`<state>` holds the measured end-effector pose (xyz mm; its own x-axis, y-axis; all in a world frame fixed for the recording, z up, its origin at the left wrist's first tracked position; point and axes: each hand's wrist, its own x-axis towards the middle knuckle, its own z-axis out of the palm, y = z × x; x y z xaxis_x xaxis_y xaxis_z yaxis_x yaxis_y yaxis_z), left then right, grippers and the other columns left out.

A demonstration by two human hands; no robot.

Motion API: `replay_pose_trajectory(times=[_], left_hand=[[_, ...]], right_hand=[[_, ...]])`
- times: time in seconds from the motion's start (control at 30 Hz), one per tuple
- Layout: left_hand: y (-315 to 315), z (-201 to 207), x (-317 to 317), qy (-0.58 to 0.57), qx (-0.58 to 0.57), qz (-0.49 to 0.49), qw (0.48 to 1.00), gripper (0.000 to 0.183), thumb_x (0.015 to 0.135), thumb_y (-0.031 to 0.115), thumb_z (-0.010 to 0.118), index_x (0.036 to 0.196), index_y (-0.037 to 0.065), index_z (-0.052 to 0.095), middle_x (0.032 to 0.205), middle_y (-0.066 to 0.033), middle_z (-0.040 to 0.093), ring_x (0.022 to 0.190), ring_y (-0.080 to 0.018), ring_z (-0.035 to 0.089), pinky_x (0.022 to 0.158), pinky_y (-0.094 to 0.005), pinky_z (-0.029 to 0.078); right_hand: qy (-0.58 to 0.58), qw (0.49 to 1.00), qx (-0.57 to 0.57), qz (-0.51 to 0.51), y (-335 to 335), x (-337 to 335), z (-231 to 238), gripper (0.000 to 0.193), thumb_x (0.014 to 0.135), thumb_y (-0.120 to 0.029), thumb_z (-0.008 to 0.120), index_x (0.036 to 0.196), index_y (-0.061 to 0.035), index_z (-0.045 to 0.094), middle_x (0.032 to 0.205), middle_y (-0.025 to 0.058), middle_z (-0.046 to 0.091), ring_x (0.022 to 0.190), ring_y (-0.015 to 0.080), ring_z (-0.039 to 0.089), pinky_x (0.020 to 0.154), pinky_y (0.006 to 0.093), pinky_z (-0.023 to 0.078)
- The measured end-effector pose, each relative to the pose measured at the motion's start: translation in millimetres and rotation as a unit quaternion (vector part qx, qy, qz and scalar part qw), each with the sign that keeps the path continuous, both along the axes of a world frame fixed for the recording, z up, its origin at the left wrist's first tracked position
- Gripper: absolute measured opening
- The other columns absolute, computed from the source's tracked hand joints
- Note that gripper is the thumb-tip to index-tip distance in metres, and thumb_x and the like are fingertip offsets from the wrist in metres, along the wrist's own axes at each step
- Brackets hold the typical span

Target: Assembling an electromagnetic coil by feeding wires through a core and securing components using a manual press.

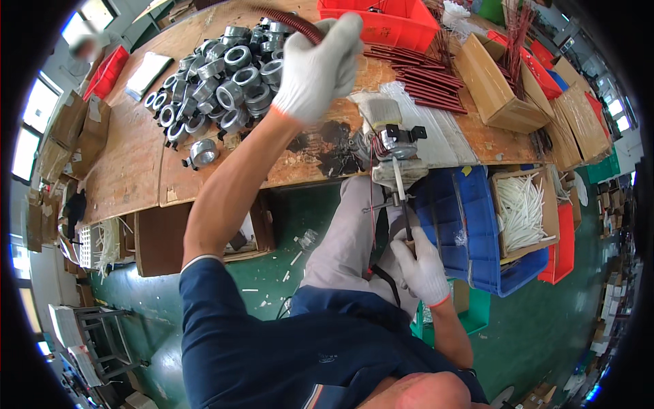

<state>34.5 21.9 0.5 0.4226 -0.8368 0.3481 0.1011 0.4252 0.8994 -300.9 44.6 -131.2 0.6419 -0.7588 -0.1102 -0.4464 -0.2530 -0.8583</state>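
My left hand (pixel 323 71), in a white knit glove, is raised over the bench with its fingers closed around a dark red ribbed tube (pixel 289 19). The tube's far end is blurred. My right hand (pixel 421 267), gloved too, grips a thin dark rod (pixel 409 221) near my lap. Just beyond the rod's tip is a white sleeve (pixel 398 180); whether the two touch I cannot tell. Past them, a silver ring-shaped metal part with black tabs (pixel 398 142) sits on a metal fixture (pixel 402 170) at the bench edge, with thin red wires beside it.
Left of my raised arm lies a heap of silver metal rings (pixel 228 85). Bundled dark red tubes (pixel 429 78), a red bin (pixel 392 27) and a cardboard box (pixel 501 88) are on the right. A blue crate (pixel 446 228) and a box of white sleeves (pixel 521 211) stand beside my right hand.
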Motion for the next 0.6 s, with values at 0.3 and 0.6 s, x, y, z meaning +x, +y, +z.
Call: replay_pose_trajectory(times=[0.3,0.6], left_hand=[[-122,-96,-23,0.269,0.084,-0.103,0.954,0.034,0.11,0.033,0.064,0.084,0.013,0.052,0.062,0.008,0.03,0.05,-0.0073,0.03,0.043,-0.0286,0.024],[-24,-53,1,-0.569,-0.233,0.208,0.761,0.025,0.097,0.024,0.074,0.105,0.001,0.072,0.084,-0.0143,0.069,0.075,-0.0294,0.069,0.076,-0.0437,0.058]], right_hand=[[-0.15,0.903,0.398,0.062,-64,46,35,0.033,0.115,-0.037,0.055,0.117,-0.0045,0.06,0.072,-0.001,0.049,0.045,0.0055,0.04,0.038,0.0251,0.035],[-0.214,0.766,0.606,-0.003,86,-96,44,0.017,0.115,-0.023,0.052,0.11,-0.0064,0.055,0.063,-0.0001,0.043,0.043,0.0085,0.039,0.039,0.0284,0.036]])
